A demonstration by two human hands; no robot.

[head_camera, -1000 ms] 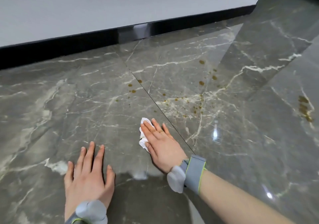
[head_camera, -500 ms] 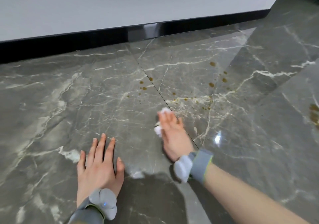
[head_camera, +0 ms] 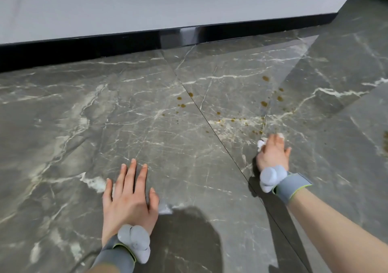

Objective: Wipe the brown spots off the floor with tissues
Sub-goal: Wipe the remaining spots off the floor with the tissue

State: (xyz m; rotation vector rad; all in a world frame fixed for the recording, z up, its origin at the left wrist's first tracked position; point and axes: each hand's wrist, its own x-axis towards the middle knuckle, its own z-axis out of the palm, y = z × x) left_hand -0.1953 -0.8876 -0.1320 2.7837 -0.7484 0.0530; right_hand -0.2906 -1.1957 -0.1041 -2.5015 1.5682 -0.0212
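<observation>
- The right hand is pressing a white tissue flat onto the floor, fingers together over it, right of the tile seam.
- Brown spots are lying just beyond the tissue, toward the wall.
- The left hand is resting flat on the floor, fingers slightly apart, holding nothing.

A glossy, polished grey marble-look tiled floor veined with white is seen, smooth enough that light is reflected. A crumpled white paper tissue is pressed beneath the right hand. Grey cloth wristbands with smooth, matt pale plastic pods are worn. The black skirting board is shown glossy.
</observation>
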